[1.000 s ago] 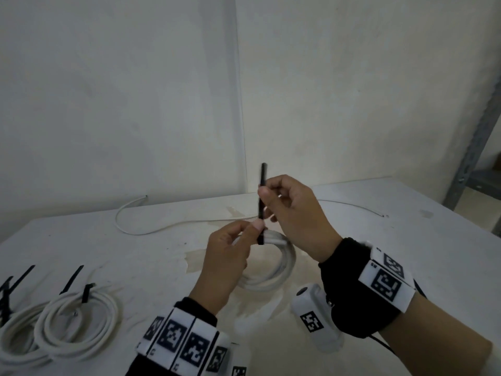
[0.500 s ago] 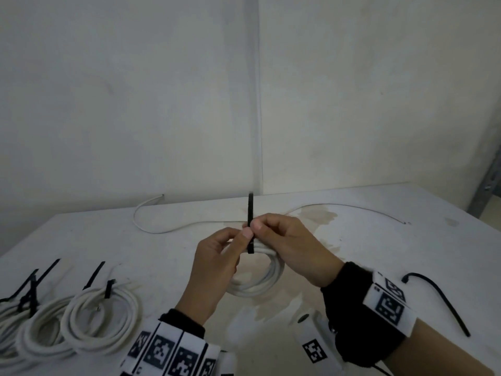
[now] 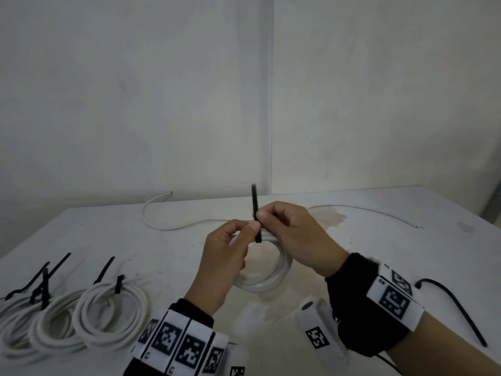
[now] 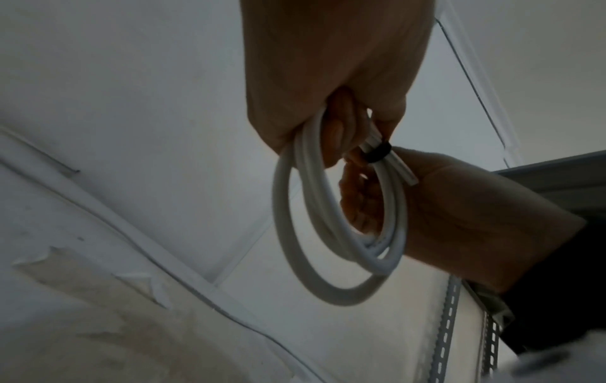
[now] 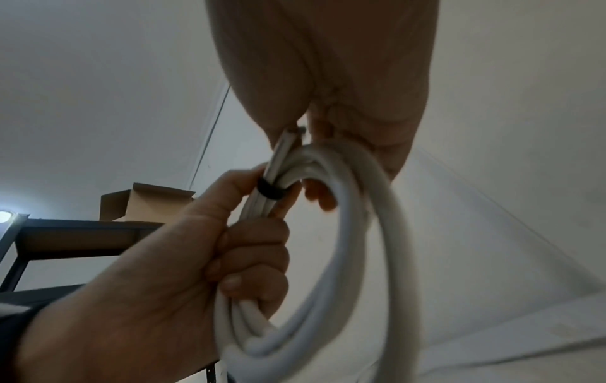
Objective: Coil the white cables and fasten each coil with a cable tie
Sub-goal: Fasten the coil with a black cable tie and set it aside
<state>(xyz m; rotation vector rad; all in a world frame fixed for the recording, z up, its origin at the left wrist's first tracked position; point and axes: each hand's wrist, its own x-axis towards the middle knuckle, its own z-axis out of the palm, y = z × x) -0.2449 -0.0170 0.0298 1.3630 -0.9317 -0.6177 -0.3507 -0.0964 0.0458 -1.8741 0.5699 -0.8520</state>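
A white cable coil (image 3: pixel 271 278) hangs just above the table between both hands. A black cable tie (image 3: pixel 254 204) is looped round its top strands, and its tail stands straight up. My left hand (image 3: pixel 250 229) grips the bundled strands, its thumb against the tie. My right hand (image 3: pixel 264 215) pinches the tail just above that thumb. In the left wrist view the tie's band (image 4: pixel 377 153) circles the strands of the coil (image 4: pixel 331 248) beside a cut cable end. In the right wrist view the left hand (image 5: pixel 229 246) curls round the coil (image 5: pixel 377 233) below the band (image 5: pixel 270 191).
Several tied coils (image 3: pixel 108 316) with black ties lie at the table's front left. A loose white cable (image 3: pixel 168 226) and a thin wire (image 3: pixel 379 211) run along the back. A spare black tie (image 3: pixel 455 308) lies at the right. A metal shelf with a cardboard box (image 5: pixel 144 204) stands nearby.
Both hands have sunk a little toward the table with the coil. The right fingers have slid down the tail, close to the left thumb. The view has swung, and the spare tie now shows.
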